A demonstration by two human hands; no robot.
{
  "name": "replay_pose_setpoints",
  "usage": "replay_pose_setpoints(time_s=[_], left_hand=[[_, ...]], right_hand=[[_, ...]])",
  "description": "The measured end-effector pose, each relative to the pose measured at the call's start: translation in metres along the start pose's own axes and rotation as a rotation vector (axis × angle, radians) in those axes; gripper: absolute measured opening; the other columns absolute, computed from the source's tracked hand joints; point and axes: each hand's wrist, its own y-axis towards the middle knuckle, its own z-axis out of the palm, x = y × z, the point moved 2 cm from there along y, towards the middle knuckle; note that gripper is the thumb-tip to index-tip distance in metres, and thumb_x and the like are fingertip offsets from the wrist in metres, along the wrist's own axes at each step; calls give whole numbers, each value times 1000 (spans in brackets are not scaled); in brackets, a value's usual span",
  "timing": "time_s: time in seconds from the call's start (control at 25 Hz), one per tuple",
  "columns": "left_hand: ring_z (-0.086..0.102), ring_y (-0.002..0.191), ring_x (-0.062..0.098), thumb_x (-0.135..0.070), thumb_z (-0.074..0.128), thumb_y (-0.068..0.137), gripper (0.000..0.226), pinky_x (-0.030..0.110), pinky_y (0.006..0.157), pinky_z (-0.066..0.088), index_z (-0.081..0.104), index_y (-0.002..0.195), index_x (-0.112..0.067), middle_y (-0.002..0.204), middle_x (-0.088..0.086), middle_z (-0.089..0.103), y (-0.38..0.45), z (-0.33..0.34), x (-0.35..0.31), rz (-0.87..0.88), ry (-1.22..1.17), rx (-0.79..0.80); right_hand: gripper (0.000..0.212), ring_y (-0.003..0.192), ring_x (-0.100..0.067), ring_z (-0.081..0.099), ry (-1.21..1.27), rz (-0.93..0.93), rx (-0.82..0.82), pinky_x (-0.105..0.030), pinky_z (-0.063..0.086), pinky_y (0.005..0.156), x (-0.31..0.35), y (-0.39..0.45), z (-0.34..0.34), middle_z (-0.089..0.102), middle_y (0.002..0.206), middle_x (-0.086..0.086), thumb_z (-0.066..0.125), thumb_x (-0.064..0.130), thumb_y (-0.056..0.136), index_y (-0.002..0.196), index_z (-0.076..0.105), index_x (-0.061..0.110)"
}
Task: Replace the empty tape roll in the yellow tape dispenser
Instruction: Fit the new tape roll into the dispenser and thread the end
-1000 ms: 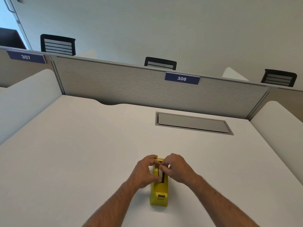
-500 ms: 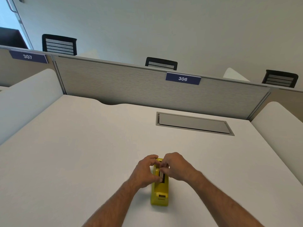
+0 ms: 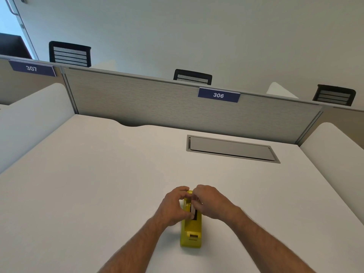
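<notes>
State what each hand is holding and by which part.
Both the left hand and right hand grip the yellow tape dispenser at its far, roll end; fingers pinch the pale roll seated there.

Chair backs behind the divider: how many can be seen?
3. One chair back at far left, one near the middle, one at far right. Others may be hidden behind the divider.
</notes>
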Motion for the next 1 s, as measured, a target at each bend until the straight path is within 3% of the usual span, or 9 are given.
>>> replay_pose_setpoints(time_s=[0.36,0.68,1.0], left_hand=[[53,118,11,-25,92,57,64,31,98,52,68,117,-30,144,-12,46,1,1,1,-9,8,6],[53,116,11,-27,92,55,60,28,93,52,69,110,-36,142,-14,46,2,2,2,-10,0,19],[53,116,12,-25,92,54,61,26,91,52,68,109,-35,140,-14,45,4,3,2,-22,-20,29]], right_hand=[[22,87,-18,60,-63,-34,6,-32,54,77,-5,3,-4,63,102,-7,48,28,102,104,62,12],[13,84,-15,56,18,7,23,-28,48,71,-18,3,0,58,95,1,53,27,99,101,60,17],[13,84,-16,57,-12,21,-11,-29,51,73,-15,2,-1,60,103,-3,51,28,101,103,57,17]])
